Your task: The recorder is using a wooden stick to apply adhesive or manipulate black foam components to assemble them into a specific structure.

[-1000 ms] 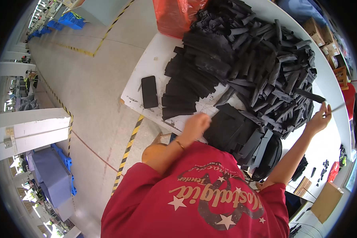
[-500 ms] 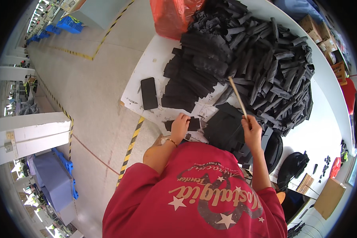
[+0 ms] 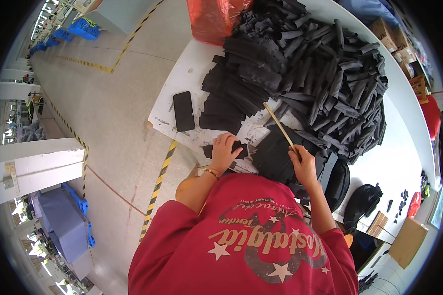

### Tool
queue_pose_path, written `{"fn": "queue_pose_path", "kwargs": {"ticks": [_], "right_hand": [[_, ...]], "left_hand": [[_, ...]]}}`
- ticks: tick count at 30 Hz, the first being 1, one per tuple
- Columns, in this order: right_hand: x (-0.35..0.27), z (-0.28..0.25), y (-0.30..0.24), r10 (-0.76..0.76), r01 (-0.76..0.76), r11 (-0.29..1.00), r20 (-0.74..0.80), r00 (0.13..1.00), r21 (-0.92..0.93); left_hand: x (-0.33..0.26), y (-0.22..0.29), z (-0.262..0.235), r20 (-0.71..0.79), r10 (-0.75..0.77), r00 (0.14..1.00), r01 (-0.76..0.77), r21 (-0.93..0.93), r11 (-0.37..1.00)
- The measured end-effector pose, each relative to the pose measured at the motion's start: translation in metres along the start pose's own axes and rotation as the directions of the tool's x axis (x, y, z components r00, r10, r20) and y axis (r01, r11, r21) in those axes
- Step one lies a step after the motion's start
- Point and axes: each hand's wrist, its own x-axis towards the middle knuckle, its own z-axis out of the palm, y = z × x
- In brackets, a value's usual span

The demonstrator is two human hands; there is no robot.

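My left hand (image 3: 225,152) lies flat on a small black fabric piece (image 3: 239,148) at the near edge of the white table (image 3: 192,73). In my right hand (image 3: 303,161) is a thin wooden stick (image 3: 277,123), gripped at its lower end and pointing up and left over the table. A dark fabric piece (image 3: 273,157) lies between my hands, under the stick. Just beyond them, a big heap of black fabric strips (image 3: 310,64) covers most of the table.
A black phone (image 3: 183,111) lies on the table to the left of my hands. A red plastic bag (image 3: 212,17) stands at the far corner. Black bags (image 3: 362,204) and cardboard boxes (image 3: 408,241) sit to the right. Yellow-black tape (image 3: 157,189) marks the floor on the left.
My right hand came back from far right, brought the stick in and settled over the dark piece. My left hand slid left and down onto the small black piece.
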Motion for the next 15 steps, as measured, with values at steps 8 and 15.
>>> {"fn": "queue_pose_path", "kwargs": {"ticks": [8, 15], "right_hand": [[-0.008, 0.002, 0.001, 0.007, -0.006, 1.000, 0.053, 0.999, -0.013], [-0.016, -0.009, 0.003, -0.020, 0.048, 0.983, 0.157, 0.987, -0.178]], "left_hand": [[-0.006, -0.023, 0.008, 0.305, 0.109, 0.946, -0.133, 0.057, 0.990], [0.014, -0.022, -0.012, 0.226, 0.180, 0.957, -0.198, 0.060, 0.978]]}}
